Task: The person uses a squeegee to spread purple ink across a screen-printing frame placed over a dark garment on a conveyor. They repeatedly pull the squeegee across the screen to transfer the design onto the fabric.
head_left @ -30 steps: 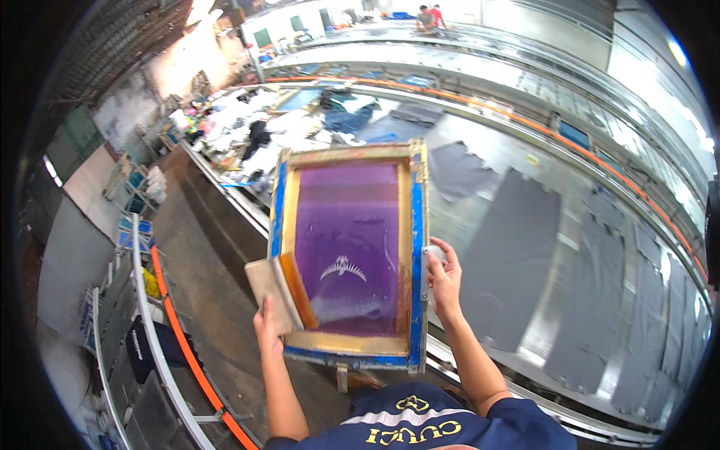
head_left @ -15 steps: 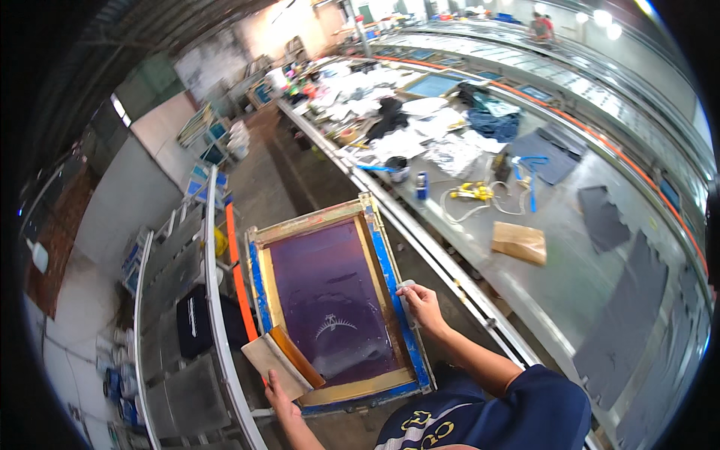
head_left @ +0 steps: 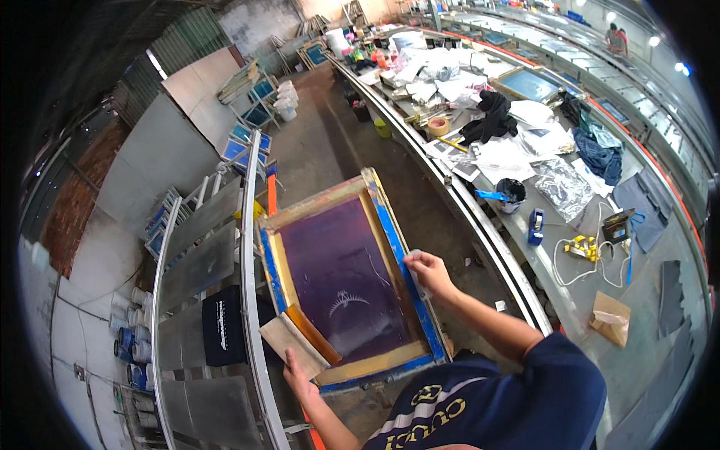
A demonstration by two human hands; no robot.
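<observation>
A screen-printing frame (head_left: 436, 328) with blue and yellow-brown edges is tilted in front of me. Its dark purple mesh (head_left: 334, 255) carries a small pale curved design near the lower end. My right hand (head_left: 429, 273) grips the frame's right side at a pale fitting, partly hidden by the fingers. In my left hand (head_left: 301, 377) is a wide squeegee (head_left: 294, 341) with a pale face and an orange-brown strip, lying across the frame's lower left corner. My left thumb presses on its face; the other fingers are hidden beneath.
On my left runs a metal rail (head_left: 250, 247) beside grey panels, one bearing a dark fabric piece (head_left: 224, 325). At right, a long table (head_left: 551, 259) holds papers, an ink pot (head_left: 511, 194), a tape dispenser (head_left: 536, 226) and a brown paper packet (head_left: 610, 318). Buckets (head_left: 286, 105) stand farther back.
My view has swung left, so the table sits farther right in the picture. Both hands keep their holds on the frame and the squeegee.
</observation>
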